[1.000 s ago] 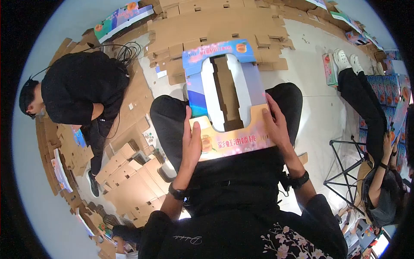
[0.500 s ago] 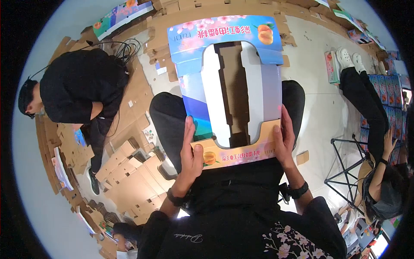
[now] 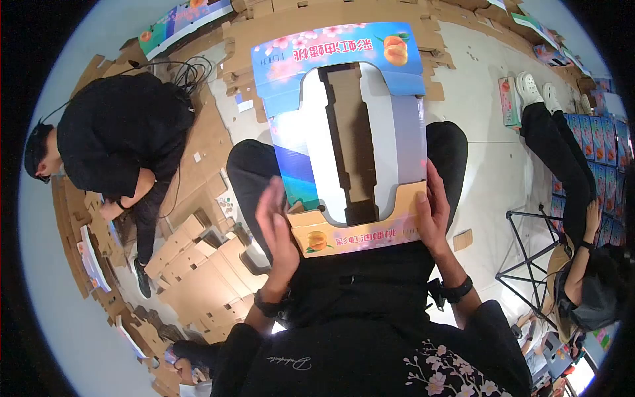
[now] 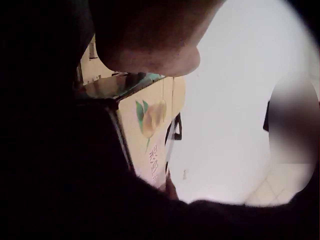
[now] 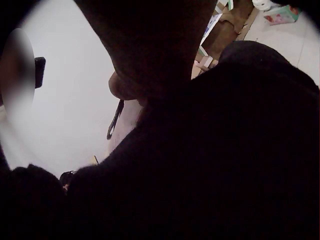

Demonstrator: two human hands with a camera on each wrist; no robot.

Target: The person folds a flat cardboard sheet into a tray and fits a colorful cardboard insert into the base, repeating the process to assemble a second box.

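"Over your black trousers (image 3: pixel 451 142), what does the head view show?"

"A printed peach carton (image 3: pixel 382 145), its cut-out side facing me. My right hand (image 3: pixel 433 221) grips the near right corner, thumb on the orange panel (image 3: pixel 370 239). My left hand (image 3: pixel 278 231) is at the near left corner, fingers blurred, loose and extended rather than wrapped round it; whether they touch, I can't tell."

"And around you?"

"Someone in black (image 3: pixel 126 132) hunches to my left, by flattened cardboard (image 3: pixel 198 281). A folding stool (image 3: pixel 529 263) stands to my right, well apart from the carton."

"Left wrist view?"

"Part of my hand, dark, and just below it the carton's peach print (image 4: pixel 150 117). My fingers' hold isn't clear from that side."

"Right wrist?"

"Mostly shadow and black cloth (image 5: pixel 225 140); I can't make out my grip there."
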